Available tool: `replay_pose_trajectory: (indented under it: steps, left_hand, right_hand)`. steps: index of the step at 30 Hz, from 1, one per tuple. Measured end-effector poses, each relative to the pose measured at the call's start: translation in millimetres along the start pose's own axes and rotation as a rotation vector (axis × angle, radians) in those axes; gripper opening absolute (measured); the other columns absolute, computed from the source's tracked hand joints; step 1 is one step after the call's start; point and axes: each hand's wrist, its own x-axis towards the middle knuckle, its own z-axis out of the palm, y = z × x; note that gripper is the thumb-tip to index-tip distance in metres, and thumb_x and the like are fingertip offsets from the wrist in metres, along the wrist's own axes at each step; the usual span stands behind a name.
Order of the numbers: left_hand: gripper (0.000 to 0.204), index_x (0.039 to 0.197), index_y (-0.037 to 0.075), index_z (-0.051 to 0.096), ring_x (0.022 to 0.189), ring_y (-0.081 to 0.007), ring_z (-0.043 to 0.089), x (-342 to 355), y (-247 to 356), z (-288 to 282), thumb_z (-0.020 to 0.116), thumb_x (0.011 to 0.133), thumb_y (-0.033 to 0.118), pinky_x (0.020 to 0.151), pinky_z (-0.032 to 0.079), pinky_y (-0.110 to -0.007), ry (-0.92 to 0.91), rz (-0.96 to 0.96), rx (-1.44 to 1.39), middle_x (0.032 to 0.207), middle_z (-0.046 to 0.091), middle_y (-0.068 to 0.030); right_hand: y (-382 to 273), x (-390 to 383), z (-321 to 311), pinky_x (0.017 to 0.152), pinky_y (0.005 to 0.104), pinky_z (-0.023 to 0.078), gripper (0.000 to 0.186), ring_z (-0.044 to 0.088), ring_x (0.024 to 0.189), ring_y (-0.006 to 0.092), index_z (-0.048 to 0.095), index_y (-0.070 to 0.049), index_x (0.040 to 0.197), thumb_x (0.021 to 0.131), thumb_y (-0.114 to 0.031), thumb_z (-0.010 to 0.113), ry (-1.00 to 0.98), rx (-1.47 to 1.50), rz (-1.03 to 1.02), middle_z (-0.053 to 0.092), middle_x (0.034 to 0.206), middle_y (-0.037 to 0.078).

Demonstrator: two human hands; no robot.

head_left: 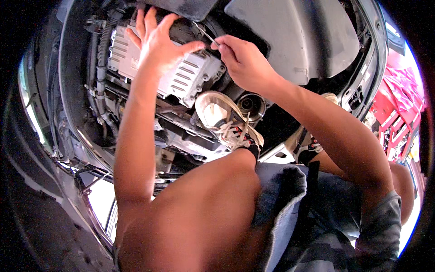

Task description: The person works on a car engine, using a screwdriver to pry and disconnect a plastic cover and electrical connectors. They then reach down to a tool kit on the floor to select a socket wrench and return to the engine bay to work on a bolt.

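Note:
My left hand (158, 43) is spread over the upper part of a silver ribbed metal housing (183, 79) in a vehicle's engine bay. Its fingers are apart with nothing seen in them; the far fingertips reach the dark parts behind the housing. To its right, my right hand (240, 59) pinches a thin metal tool with a bent tip (205, 33). The tip points up and left, toward the gap between my left thumb and index finger. What the tip touches, if anything, I cannot tell.
My shoe (226, 115) rests in the bay beside a round metal opening (250, 105). A large dark grey cover (294, 36) spans the upper right. Ribbed hoses (100, 54) run down the left side. Beyond the right edge lies a red tool tray (396, 129) under pink cloth (403, 84).

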Motion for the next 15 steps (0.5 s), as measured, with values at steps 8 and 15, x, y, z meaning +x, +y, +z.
replay_pose_trajectory:
  steps: [8, 15]
  left_hand:
    - [0.070, 0.122, 0.009, 0.061, 0.143, -0.0404, 0.019, 4.5, 36.4, -35.3, 0.083, 0.064, 0.041, 0.115, 0.015, -0.058, -0.060, -0.100, -0.053, 0.146, 0.034, -0.0230]
    - [0.082, 0.123, 0.008, 0.060, 0.145, -0.0439, 0.010, -0.5, 14.4, -21.6, 0.086, 0.055, 0.046, 0.115, 0.006, -0.061, -0.059, -0.104, -0.144, 0.150, 0.028, -0.0244]
  right_hand:
    - [-7.3, 2.0, 4.9, 0.067, 0.0527, 0.051, 0.015, 0.064, 0.074, 0.0447, 0.062, -0.001, 0.096, 0.090, -0.012, 0.054, 0.020, -0.210, -0.025, 0.063, 0.075, 0.026]
    - [3.3, 3.1, 5.5, 0.072, 0.0469, 0.052, 0.020, 0.064, 0.082, 0.0430, 0.065, -0.001, 0.101, 0.096, -0.015, 0.051, 0.075, -0.201, -0.137, 0.066, 0.084, 0.024]
